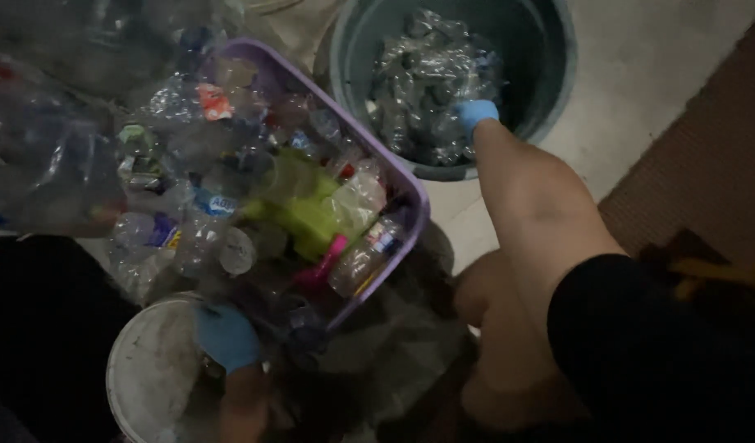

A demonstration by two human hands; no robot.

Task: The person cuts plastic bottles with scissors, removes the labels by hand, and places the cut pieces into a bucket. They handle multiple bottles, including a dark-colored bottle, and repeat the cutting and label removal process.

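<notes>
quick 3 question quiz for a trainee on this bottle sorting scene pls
1. True or false: the right hand reaches into the round dark tub.
2. What colour is the basket full of plastic bottles? A green, B purple, C red.
3. Which container is the left hand nearest to at the bottom of the view?

Key: 1 true. 2 B. 3 the white bucket.
</notes>
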